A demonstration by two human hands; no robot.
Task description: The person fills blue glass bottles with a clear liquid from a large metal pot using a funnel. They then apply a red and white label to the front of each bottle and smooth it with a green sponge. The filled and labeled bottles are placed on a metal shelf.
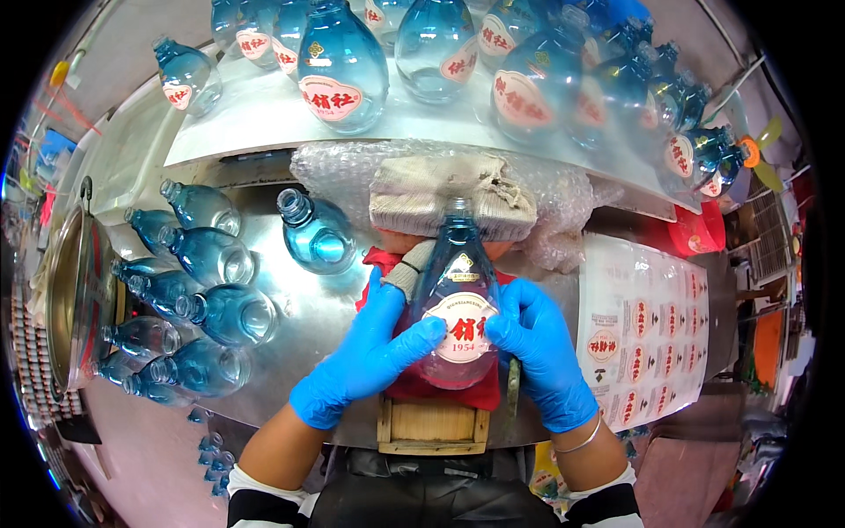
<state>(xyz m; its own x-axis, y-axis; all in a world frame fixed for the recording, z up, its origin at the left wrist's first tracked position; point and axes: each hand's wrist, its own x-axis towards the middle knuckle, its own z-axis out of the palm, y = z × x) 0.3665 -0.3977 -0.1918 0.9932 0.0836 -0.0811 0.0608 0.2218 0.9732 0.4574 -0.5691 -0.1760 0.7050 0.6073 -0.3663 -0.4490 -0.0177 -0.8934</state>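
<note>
A blue glass bottle [458, 255] lies on its back on a red cloth [440, 392] in front of me, neck pointing away. It carries a white oval label [463, 327] with red characters. Both my hands wear blue gloves. My left hand [365, 352] presses its thumb and fingers on the label's left edge. From the other side my right hand [537, 348] pushes its thumb against the label's right edge. The bottle's neck rests against a folded grey rag [440, 198] on bubble wrap.
Several unlabelled blue bottles [211, 312] lie on the metal table [308, 321] at the left, one [315, 233] near the rag. Labelled bottles [343, 75] stand on the white shelf behind. A sheet of labels [647, 330] lies at the right. A wooden block [431, 424] sits at the table's near edge.
</note>
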